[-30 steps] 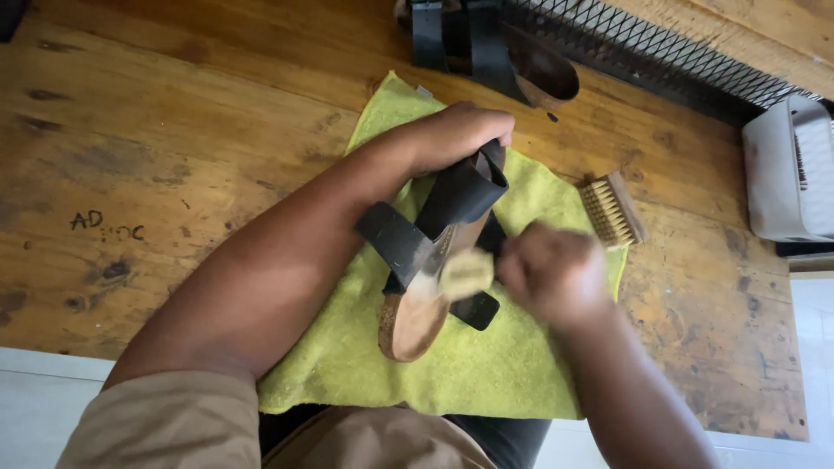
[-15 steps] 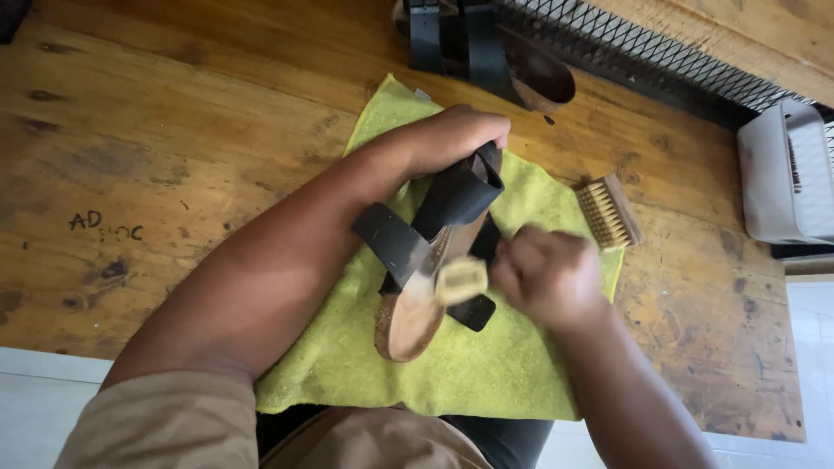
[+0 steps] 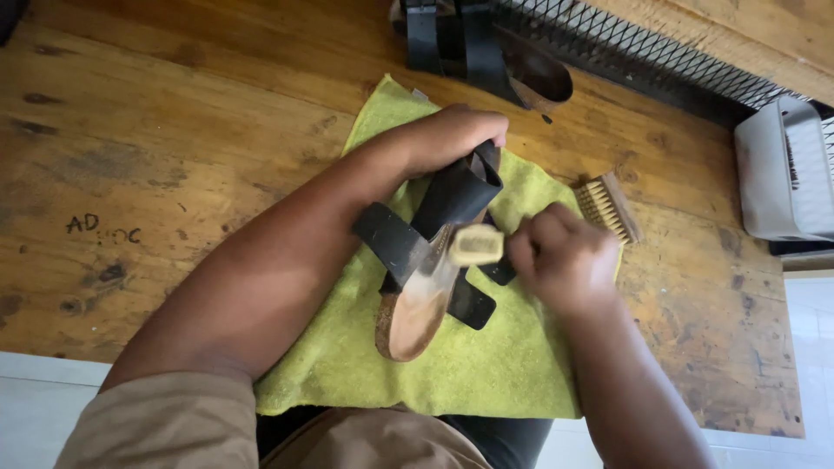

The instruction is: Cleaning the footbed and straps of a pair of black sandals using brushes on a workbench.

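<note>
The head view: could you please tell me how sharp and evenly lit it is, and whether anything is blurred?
Head view: soft, even daylight with faint shadows; the table grain and yellow towel are sharp; the right hand and its small brush are slightly motion-smeared; the left hand on the sandal is crisp; mild glare on the white box.

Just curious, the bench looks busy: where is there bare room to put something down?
The widest bare wood lies left of the yellow towel, on the wooden table. A smaller patch sits right of the towel, below the bristle brush. It is crowded mid-towel, where both hands work on the sandal, and near the second sandal.
</note>
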